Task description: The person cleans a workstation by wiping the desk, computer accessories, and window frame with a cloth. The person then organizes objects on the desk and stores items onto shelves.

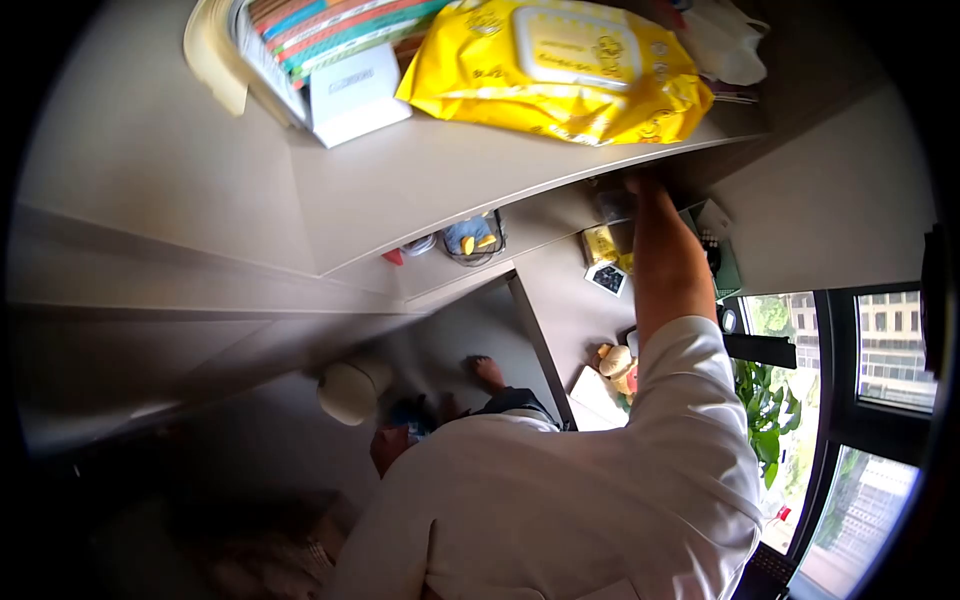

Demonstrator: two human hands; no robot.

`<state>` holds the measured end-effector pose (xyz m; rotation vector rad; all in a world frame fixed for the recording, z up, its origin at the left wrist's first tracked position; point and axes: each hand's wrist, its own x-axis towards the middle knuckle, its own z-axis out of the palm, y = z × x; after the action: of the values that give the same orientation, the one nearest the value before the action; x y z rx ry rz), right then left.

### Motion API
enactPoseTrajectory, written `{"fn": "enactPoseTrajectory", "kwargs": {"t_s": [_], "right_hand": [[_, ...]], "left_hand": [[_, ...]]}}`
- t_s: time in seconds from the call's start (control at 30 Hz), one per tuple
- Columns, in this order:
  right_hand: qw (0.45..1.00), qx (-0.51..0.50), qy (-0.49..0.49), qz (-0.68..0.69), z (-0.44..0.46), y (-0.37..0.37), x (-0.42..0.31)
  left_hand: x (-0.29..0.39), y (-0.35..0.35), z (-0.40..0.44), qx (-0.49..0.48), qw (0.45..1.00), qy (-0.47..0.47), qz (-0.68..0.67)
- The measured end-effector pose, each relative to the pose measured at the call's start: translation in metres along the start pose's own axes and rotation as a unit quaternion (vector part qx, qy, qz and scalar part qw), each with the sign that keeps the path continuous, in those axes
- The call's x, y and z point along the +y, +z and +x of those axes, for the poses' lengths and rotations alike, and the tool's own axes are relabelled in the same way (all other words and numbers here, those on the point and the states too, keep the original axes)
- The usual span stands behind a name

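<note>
My right arm reaches up under a shelf board, and my right hand (634, 184) is mostly hidden in shadow there. Right beside it is a clear plastic container (614, 205); whether the fingers grip it I cannot make out. Low by my waist, my left hand (388, 450) is dark and partly covered by my white shirt. It appears closed around a small bluish and reddish item (413, 428) whose kind is unclear. Above the right hand, on the shelf, lies a yellow pack of wet wipes (560, 75).
Books (345, 30) and a white box (358, 95) share the upper shelf (400, 185). Below are a small doll (470, 238), a yellow packet (600, 245), a plush toy (617, 365) and a desk (550, 310). A white cylindrical bin (350, 390) stands on the floor. A plant (768, 415) is by the window.
</note>
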<state>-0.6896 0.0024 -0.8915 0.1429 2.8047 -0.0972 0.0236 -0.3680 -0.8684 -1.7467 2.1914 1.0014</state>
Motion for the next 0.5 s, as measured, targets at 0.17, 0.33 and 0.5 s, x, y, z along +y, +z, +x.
{"fn": "enactPoseTrajectory", "kwargs": {"t_s": [0.17, 0.33, 0.5], "right_hand": [[0.993, -0.023, -0.084, -0.074, 0.058, 0.014, 0.035], [0.992, -0.030, -0.088, -0.081, 0.042, -0.007, 0.042], [0.992, 0.006, -0.092, -0.089, 0.019, -0.024, 0.034]], "left_hand": [[-0.004, -0.010, -0.015, -0.046, 0.993, -0.063, -0.087], [-0.051, 0.009, -0.008, -0.044, 0.998, -0.034, 0.023], [-0.046, 0.005, -0.016, -0.060, 0.997, -0.037, -0.015]]}}
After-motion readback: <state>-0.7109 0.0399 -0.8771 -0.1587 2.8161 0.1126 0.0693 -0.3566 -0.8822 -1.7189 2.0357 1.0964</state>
